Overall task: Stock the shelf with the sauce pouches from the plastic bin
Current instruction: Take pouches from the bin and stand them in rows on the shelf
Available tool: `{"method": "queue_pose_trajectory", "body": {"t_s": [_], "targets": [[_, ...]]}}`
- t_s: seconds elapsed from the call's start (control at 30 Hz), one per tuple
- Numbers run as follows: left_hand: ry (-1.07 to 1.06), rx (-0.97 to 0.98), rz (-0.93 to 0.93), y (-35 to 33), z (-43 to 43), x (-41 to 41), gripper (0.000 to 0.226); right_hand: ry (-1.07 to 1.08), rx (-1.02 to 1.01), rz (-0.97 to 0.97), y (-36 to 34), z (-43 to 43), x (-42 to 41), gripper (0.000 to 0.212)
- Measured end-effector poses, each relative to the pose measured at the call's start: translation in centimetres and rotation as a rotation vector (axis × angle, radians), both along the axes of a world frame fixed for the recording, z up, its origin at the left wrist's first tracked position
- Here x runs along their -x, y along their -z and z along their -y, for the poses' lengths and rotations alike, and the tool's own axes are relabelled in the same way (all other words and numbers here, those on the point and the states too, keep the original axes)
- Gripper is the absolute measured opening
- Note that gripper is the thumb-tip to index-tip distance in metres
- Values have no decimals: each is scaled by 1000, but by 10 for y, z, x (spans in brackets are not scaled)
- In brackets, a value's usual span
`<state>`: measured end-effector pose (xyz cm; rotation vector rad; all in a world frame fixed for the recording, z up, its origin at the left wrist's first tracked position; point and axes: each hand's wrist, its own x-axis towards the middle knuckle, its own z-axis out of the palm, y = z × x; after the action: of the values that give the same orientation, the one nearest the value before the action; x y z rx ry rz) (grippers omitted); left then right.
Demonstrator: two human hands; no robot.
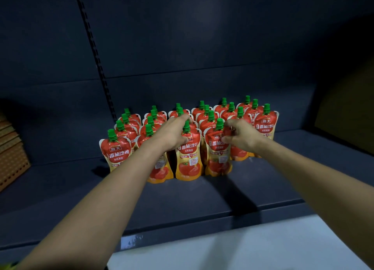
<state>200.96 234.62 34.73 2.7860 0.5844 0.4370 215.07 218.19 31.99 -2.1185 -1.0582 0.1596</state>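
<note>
Head view, looking forward and down onto a dark blue-grey metal shelf point(222, 199). Standing upright on its far half, in rows running left to right: a block of red-and-orange spouted sauce pouches with green screw caps point(208, 116), several deep, printed fronts facing near.

At centre, the left hand point(172, 135) curled over the top of the front pouch just left of centre point(188, 162), fingers reaching behind its green cap, thumb on the label side; gripping that pouch, by the look of it. Just to the right, the right hand point(240, 137) curled against the upper right shoulder of the neighbouring front pouch point(217, 158), thumb and fingers pinching the edge beside the cap. Both pouches upright, bases on the shelf, side by side and close together.

At far left, a black slotted upright point(97, 57) against the back panel. At the left edge, a tan perforated board point(12, 158). On the shelf's near lip, a pale label strip point(131, 241). No sight of the plastic bin.

Step in hand, judged from the layout: setting down and squaring two pouches at the near ends of their columns. Task apparently well along, with bare shelf open in front and to both sides. Next move likely to call for letting go without tipping the soft pouches, checking for an unaided stand, then reaching back to the bin for more.
</note>
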Motion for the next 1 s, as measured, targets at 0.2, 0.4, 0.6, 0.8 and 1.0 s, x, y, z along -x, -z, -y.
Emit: {"method": "queue_pose_trajectory", "body": {"t_s": [0.2, 0.4, 0.6, 0.8, 1.0], "targets": [[8, -266, 92, 13, 2, 11, 74, 162, -103, 170, 18, 13, 15, 68], [90, -328, 327, 64, 47, 42, 63, 220, -193, 238, 59, 56, 57, 55], [217, -157, 355, 139, 129, 62, 59, 355, -280, 242, 129, 136, 109, 45], [387, 86, 102, 200, 243, 77, 58, 515, -108, 143, 209, 248, 169, 42], [590, 223, -137, 255, 379, 90, 51, 678, 57, -119, 257, 402, 225, 45]]}}
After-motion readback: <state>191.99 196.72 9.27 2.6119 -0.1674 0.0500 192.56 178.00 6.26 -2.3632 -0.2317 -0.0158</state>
